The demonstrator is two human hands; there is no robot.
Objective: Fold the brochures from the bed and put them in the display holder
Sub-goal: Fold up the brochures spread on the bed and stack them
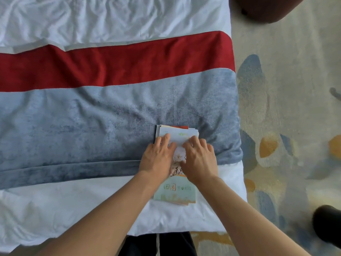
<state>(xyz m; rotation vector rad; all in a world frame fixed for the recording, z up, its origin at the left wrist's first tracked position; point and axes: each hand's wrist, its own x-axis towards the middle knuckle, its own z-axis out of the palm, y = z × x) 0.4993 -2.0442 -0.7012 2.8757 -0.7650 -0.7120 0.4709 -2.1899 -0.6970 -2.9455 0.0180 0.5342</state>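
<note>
Brochure stack [175, 191] is laid on the bed [73, 209], straddling the blue blanket [92, 126] edge and the white sheet. Left hand [156, 159] and right hand [200, 161] are pressed flat on the top brochure, fingers spread, nothing gripped.

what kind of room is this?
Probably a hotel bedroom. A made bed with white sheets and a red and blue-grey bed runner across it, patterned carpet beside it, and a stack of printed brochures under both hands all suggest that.
</note>
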